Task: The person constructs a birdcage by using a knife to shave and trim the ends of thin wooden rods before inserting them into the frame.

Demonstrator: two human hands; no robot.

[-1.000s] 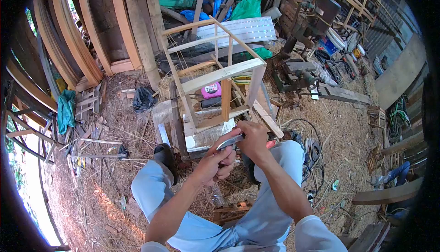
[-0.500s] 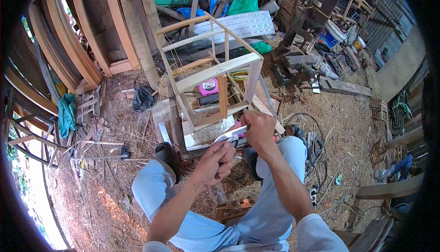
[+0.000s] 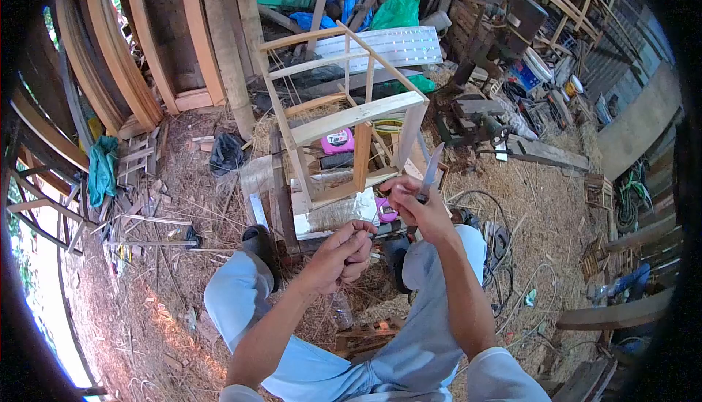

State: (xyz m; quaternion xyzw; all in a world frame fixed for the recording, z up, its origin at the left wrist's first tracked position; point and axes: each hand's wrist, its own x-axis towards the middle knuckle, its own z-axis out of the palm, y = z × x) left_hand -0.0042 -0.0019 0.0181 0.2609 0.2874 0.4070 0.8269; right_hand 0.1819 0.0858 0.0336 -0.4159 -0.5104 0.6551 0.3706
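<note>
A knife [image 3: 432, 170] stands in my right hand [image 3: 423, 210] with its blade pointing up and away from my left hand. Closed fingers wrap its handle near the front right corner of a small wooden frame [image 3: 357, 118]. My left hand [image 3: 341, 257] is closed with thumb and forefinger pinched, above the gap between my knees; anything inside the pinch is too small to make out. Between the hands and beyond them, a pink item [image 3: 386, 210] lies on the low work surface [image 3: 329, 219]. A pink tape measure [image 3: 338, 141] shows through the frame.
Shavings cover the ground. Curved timber pieces [image 3: 110, 51] lean at the left. A dark machine or vise [image 3: 472, 120] stands at the back right, and black cables [image 3: 504, 263] lie beside my right knee. A black plastic bag [image 3: 227, 153] sits left of the frame.
The knife has swung from lying across towards my left fingers to pointing upward, clear of them. My right hand has shifted slightly right and down. My left hand stays closed in nearly the same place.
</note>
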